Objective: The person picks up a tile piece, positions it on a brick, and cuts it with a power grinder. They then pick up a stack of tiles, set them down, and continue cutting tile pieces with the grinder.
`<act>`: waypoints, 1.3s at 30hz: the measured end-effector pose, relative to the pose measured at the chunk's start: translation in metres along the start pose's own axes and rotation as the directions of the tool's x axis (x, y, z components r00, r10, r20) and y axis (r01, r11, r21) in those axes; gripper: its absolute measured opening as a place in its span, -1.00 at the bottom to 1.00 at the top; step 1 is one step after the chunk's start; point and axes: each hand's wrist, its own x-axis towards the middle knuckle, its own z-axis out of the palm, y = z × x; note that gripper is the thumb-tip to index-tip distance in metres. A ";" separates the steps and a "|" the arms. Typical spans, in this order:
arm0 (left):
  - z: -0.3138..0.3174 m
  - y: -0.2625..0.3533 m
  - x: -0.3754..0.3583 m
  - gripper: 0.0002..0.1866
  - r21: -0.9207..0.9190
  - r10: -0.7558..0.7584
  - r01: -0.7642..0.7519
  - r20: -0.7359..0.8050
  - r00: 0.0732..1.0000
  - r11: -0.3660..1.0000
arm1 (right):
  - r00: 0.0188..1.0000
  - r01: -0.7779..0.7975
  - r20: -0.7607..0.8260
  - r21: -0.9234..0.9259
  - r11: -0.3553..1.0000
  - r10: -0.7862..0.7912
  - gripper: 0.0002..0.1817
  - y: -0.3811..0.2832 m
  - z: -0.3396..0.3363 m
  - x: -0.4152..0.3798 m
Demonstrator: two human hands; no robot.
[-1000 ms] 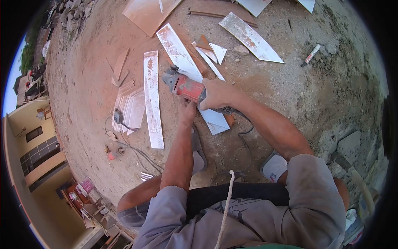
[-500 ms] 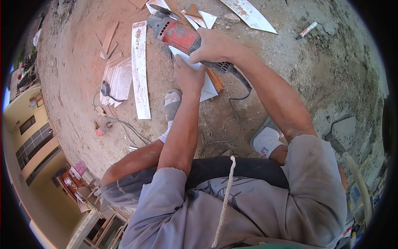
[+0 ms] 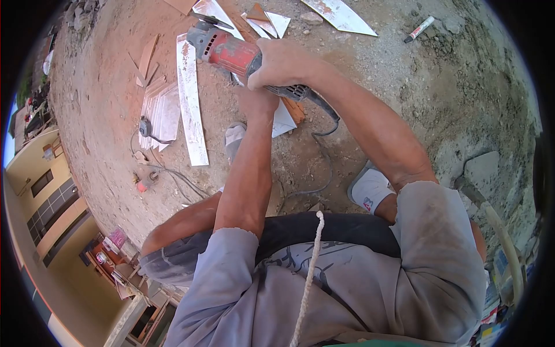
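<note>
Angle grinder (image 3: 231, 53) lies in the grip of the right hand (image 3: 283, 62), whose fingers are closed around the rear of its red body. The cutting disc (image 3: 213, 21) is at the far end, ahead and left of those fingers. The left hand (image 3: 256, 103) is just below the grinder; its fingers are mostly hidden, so I cannot tell how wide they are or what they hold. A white tile piece (image 3: 282, 121) shows beside that hand, on its right, with a brown piece (image 3: 294, 110) next to it. Left of the left hand lie a long tile strip (image 3: 191, 104) and, farther out, fanned tile strips (image 3: 159, 113). Triangular offcuts (image 3: 278, 24) lie beyond the right fingers, and a marker (image 3: 419, 29) well to their right.
</note>
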 end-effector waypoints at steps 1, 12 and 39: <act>0.001 -0.001 0.000 -0.59 0.030 0.002 -0.002 0.010 1.000 1.000 | 1.000 -0.001 0.000 0.001 1.000 0.001 -0.18 0.001 0.002 0.000; 0.023 -0.027 0.011 -0.22 -0.022 -0.067 0.072 0.189 0.980 0.997 | 1.000 -0.004 0.018 0.006 1.000 0.003 -0.16 -0.001 0.001 -0.002; -0.015 0.004 -0.003 0.11 0.173 -0.255 0.218 0.234 0.938 0.960 | 0.971 0.044 -0.239 0.178 0.983 0.000 -0.23 0.051 -0.055 0.004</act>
